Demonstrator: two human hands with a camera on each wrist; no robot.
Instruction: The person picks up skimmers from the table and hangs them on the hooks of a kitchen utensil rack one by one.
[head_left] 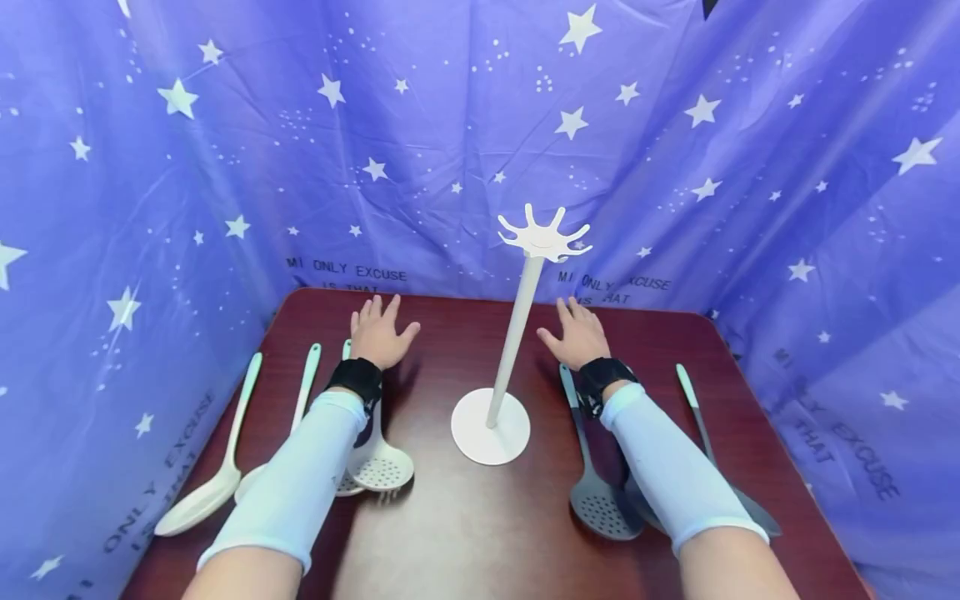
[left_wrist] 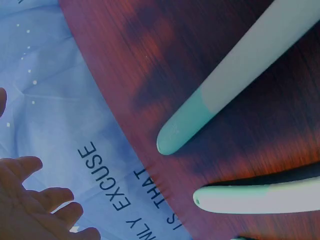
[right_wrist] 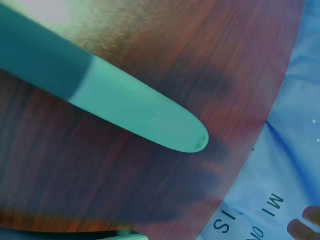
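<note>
My left hand (head_left: 378, 337) is held out with fingers spread near the table's far edge, holding nothing. Beneath that arm lie white utensils with mint handle ends, among them a slotted skimmer (head_left: 384, 468). My right hand (head_left: 581, 340) reaches out the same way, fingers spread, also holding nothing. Its nearest thing is a dark grey skimmer (head_left: 603, 508), whose mint handle end (right_wrist: 145, 112) fills much of the right wrist view. Between the hands stands a white utensil stand (head_left: 489, 427), its ring of hooks (head_left: 543, 242) bare. My sleeves hide parts of several utensils.
A white spoon (head_left: 206, 496) with a mint handle lies along the table's left side. Toward the right edge rests another grey utensil (head_left: 697, 417), partly behind my forearm. A blue star-printed curtain (head_left: 465, 125) surrounds the dark red table (head_left: 450, 542).
</note>
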